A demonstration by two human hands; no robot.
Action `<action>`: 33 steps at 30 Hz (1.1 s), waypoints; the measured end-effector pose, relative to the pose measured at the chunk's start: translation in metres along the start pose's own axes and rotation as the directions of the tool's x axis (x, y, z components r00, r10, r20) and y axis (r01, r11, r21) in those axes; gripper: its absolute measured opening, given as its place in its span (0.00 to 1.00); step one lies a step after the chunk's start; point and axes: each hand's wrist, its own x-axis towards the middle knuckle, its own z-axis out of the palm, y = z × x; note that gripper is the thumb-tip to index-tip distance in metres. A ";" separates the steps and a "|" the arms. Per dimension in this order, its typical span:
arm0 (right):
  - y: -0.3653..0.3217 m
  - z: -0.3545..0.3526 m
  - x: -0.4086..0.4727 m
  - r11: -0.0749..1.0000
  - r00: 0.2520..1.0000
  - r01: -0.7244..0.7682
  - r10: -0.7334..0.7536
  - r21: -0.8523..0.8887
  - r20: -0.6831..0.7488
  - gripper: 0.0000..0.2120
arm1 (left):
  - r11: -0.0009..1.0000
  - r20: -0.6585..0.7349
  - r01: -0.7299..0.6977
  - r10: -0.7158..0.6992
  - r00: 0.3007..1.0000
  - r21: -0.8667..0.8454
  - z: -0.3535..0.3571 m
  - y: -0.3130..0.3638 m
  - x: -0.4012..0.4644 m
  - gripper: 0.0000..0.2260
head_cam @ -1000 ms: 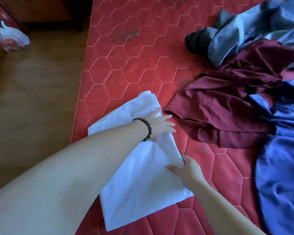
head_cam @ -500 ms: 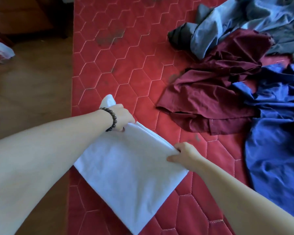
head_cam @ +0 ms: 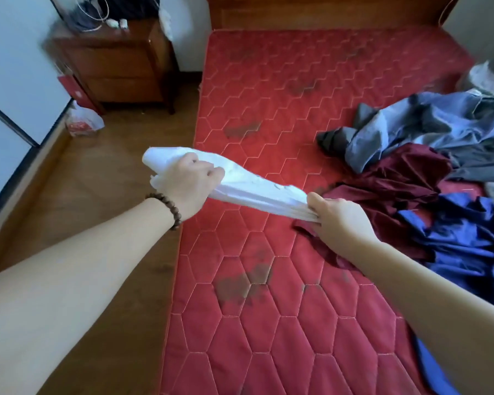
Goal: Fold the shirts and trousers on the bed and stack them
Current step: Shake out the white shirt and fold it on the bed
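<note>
- The left hand (head_cam: 189,186) is clenched around one end of a folded white garment (head_cam: 251,186), with a bead bracelet (head_cam: 167,206) on its wrist.
- The right hand (head_cam: 340,216) pinches the other end.
- The garment hangs stretched between both hands, above the near left edge of the red bed (head_cam: 283,323).
- A maroon garment (head_cam: 388,189), a blue garment (head_cam: 468,246) and a grey garment (head_cam: 428,129) lie crumpled on the bed's right side.

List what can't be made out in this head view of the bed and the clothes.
- White garment: bunched between the left hand and right hand; shirt or trousers unclear.
- Blue garment: cut off by the right edge.
- Maroon garment: partly under the grey garment and the right forearm.
- Items on the wooden nightstand: blurred, too small.
</note>
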 end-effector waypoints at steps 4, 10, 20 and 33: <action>-0.001 0.056 -0.037 0.997 1.000 0.011 -0.010 0.081 -0.014 0.23 | 0.984 -0.163 -0.025 -0.003 0.987 -0.174 0.037 0.046 -0.056 0.15; 0.006 0.202 -0.129 0.995 0.885 0.091 -0.058 -0.050 0.462 0.38 | 0.965 0.109 -0.053 0.084 0.991 -0.258 0.142 0.157 -0.172 0.23; -0.012 0.231 -0.235 0.997 0.861 0.060 -0.027 -0.047 0.507 0.37 | 0.961 0.501 0.097 0.048 0.864 -0.258 0.146 0.213 -0.271 0.34; -0.012 0.200 -0.184 0.996 0.905 0.068 -0.085 0.056 0.418 0.35 | 0.005 0.535 0.864 -0.784 0.315 -0.503 0.083 0.268 -0.278 0.20</action>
